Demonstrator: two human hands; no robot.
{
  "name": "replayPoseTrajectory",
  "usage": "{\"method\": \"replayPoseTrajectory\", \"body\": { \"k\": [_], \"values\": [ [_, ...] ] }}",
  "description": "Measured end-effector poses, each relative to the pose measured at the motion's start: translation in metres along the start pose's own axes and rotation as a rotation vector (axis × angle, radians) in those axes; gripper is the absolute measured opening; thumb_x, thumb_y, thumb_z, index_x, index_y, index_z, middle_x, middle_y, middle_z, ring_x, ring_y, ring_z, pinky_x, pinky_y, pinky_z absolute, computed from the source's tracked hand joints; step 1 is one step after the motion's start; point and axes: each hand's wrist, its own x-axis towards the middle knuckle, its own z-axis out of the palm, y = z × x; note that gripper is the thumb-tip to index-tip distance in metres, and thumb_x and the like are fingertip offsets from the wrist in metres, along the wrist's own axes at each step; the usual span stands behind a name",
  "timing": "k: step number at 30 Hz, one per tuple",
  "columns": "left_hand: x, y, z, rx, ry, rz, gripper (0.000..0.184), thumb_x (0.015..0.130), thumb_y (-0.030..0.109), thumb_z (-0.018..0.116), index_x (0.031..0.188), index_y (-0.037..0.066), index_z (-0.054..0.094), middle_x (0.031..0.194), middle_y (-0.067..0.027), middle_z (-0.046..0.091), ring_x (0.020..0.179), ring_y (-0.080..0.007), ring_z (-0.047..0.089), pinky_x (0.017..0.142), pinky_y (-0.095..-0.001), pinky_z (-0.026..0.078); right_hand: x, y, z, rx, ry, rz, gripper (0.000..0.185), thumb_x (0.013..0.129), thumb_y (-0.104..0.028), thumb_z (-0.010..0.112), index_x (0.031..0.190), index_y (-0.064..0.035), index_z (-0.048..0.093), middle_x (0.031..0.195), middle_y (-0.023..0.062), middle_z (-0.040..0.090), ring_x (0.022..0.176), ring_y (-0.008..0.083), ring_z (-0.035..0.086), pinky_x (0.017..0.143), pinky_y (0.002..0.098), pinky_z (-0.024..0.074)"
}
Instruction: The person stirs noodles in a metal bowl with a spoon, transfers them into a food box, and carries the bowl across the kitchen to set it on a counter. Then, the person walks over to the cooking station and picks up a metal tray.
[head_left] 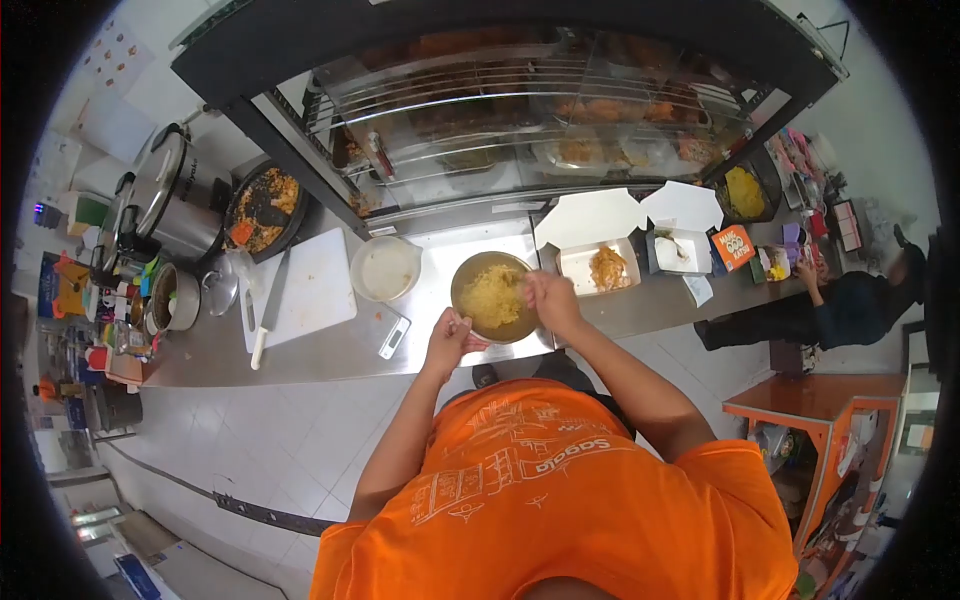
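A metal bowl (521, 266) of yellow rice (488, 294) sits on the steel counter in front of me. My left hand (452, 345) is closed on the near left part of its rim, thumb uppermost. Over the right side of the bowl, my right hand (548, 302) is closed, its fingers curled above the rice. Whatever it holds is hidden by the fingers. To the right lies an opened white food box (590, 222) with brown food (609, 268) inside. Left of the bowl stands a round whitish tub (386, 268), near a small white device (395, 338).
A knife (268, 315) lies on a white cutting board (318, 290), beside a dark pan (268, 208) of food. Farther right are a second open box (682, 250) and an orange carton (733, 247). A glass display case (540, 110) rises behind the counter. Another person (860, 310) stands at far right.
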Motion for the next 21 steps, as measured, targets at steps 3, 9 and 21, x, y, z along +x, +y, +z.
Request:
{"method": "replayPoseTrajectory", "body": {
  "k": [3, 9, 21],
  "values": [
    [0.012, -0.02, -0.01, 0.04, 0.053, 0.045, 0.014, 0.1, 0.015, 0.052, 0.094, 0.006, 0.042, 0.081, -0.0059, 0.051, 0.068, -0.0208, 0.064, 0.064, -0.0354, 0.061, -0.004, 0.001, 0.002, -0.154, -0.312, -0.099, 0.026, 0.099, -0.018, 0.049, 0.09, -0.0021, 0.067, 0.067, 0.0092, 0.064, 0.062, 0.0183, 0.063, 0.061, 0.0357, 0.0519],
    [-0.004, -0.004, -0.006, -0.01, -0.034, 0.013, 0.013, 0.1, 0.014, 0.049, 0.094, 0.007, 0.039, 0.089, -0.0183, 0.062, 0.074, -0.0289, 0.07, 0.067, -0.0356, 0.062, -0.02, -0.028, 0.002, -0.382, -0.213, -0.504, 0.016, 0.091, -0.016, 0.055, 0.085, -0.0034, 0.064, 0.075, 0.0187, 0.065, 0.067, 0.0354, 0.063, 0.06, 0.0424, 0.0502],
    [0.007, -0.02, -0.014, -0.061, -0.066, 0.014, 0.013, 0.099, 0.014, 0.052, 0.099, 0.006, 0.041, 0.09, -0.0167, 0.061, 0.072, -0.0266, 0.069, 0.065, -0.0367, 0.062, -0.008, 0.005, 0.003, -0.031, -0.178, -0.074, 0.026, 0.1, -0.014, 0.049, 0.095, 0.0055, 0.066, 0.071, 0.0094, 0.066, 0.06, 0.0137, 0.064, 0.055, 0.0284, 0.0533]
  ]
}}
